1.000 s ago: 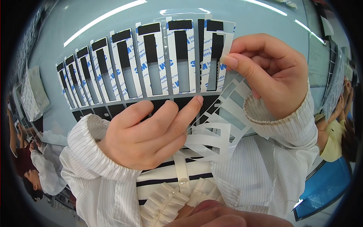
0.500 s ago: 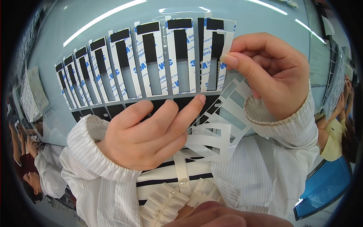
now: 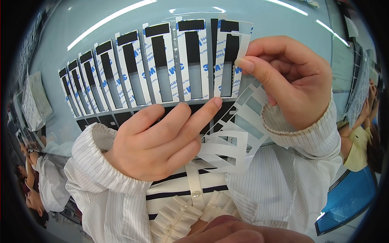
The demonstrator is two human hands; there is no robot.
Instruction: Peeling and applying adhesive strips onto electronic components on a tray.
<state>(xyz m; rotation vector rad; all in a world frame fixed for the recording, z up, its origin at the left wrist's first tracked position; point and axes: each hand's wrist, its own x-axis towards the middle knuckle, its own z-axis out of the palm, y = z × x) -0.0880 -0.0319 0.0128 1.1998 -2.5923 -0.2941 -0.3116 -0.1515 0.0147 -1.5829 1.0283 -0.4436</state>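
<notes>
My right hand (image 3: pixel 291 77) pinches the right edge of a thin translucent film strip (image 3: pixel 245 39) between thumb and forefinger. This strip lies along the rightmost adhesive-backed frame (image 3: pixel 221 77), white with blue print and black parts. My left hand (image 3: pixel 158 141) is open, its fingers stretched out. One of its fingertips touches the lower edge of that frame. Leftward runs a row of several similar frames (image 3: pixel 172 77), each with a black bar on top and a black tab in its window. Cut-out white liner sheets (image 3: pixel 241 152) lie below my right hand, against my front.
Black pieces (image 3: pixel 123 117) line up below the frames, partly hidden by my left hand. A plastic-wrapped pack (image 3: pixel 36 101) lies at the far left of the glossy table (image 3: pixel 259 16). Co-workers sit at both sides; one wears a yellow top (image 3: pixel 358 152).
My left fingertip has shifted slightly up and right along the rightmost frame's lower edge. The nearby frames have moved a touch leftward. My right hand keeps its pinch. A co-worker at left has moved.
</notes>
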